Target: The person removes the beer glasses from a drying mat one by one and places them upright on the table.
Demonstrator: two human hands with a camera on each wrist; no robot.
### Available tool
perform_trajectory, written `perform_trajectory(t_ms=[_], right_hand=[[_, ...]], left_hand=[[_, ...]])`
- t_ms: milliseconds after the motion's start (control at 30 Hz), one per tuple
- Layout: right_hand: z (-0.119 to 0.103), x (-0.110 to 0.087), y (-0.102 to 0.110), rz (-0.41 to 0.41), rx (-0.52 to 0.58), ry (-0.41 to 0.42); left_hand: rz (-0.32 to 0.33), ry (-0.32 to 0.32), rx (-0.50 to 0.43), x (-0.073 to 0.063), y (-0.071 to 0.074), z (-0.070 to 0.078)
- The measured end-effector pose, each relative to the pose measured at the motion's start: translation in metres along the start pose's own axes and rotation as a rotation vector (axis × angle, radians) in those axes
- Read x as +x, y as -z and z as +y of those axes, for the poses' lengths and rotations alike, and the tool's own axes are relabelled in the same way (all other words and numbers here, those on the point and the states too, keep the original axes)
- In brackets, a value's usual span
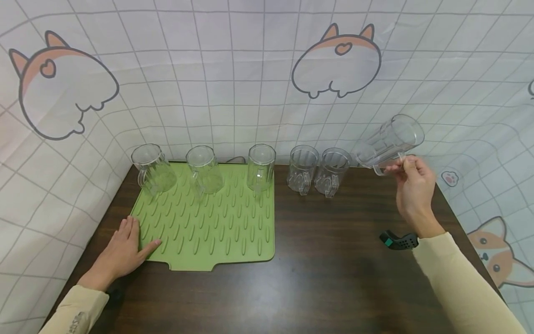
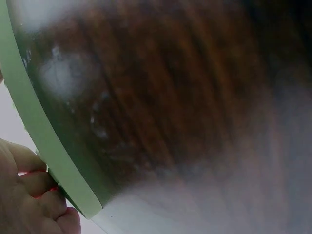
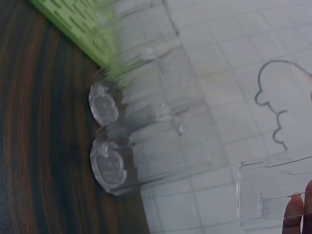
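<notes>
Head view: right hand has a clear mug in the air above the tabletop, at the far right corner, by the patterned backdrop. Step in hand looks like mid-handling, mug lifted; I can't tell pick-up from set-down from this alone.

Grip: thumb and fingers pinched on the mug handle. Mug is tilted well over, wider-looking end up and right, other end down-left toward the standing pair.

Next move, my read: bring the mug upright before any contact with the tabletop, and stay clear of the two standing mugs, near and far. A handle-only pinch probably lets it swing.

Pose: right forearm reaches forward, wrist raised. Left hand rests at the left edge of the green mat, fingers extended, thumb spread over the surface; grips nothing, likely steadying the mat. Three more mugs stand along the mat's back edge.
</notes>
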State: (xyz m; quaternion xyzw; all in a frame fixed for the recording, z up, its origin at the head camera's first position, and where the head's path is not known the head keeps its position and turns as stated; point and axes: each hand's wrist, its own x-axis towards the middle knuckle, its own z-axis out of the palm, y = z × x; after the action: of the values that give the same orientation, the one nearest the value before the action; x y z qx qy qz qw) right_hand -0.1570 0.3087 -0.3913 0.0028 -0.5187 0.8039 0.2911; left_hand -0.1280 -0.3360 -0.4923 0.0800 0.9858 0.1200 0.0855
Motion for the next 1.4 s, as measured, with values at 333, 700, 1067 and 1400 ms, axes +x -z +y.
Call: perform_trajectory(t_ms=[333, 700, 1067, 1400], right_hand=[[0.017, 0.000, 0.010, 0.058, -0.099, -0.017], [0.038, -0.006, 0.027, 0.034, -0.339, -0.089], [0.058, -0.007, 0.033, 0.022, -0.467, -0.142], [0.068, -0.011, 0.038, -0.002, -0.693, -0.176]], left_hand=[[-0.004, -0.002, 0.027, 0.000, -0.001, -0.001], [-0.012, 0.005, 0.031, -0.001, -0.001, -0.001], [-0.003, 0.005, 0.068, -0.002, 0.000, 0.002], [-0.007, 0.006, 0.075, -0.002, 0.000, 0.000]])
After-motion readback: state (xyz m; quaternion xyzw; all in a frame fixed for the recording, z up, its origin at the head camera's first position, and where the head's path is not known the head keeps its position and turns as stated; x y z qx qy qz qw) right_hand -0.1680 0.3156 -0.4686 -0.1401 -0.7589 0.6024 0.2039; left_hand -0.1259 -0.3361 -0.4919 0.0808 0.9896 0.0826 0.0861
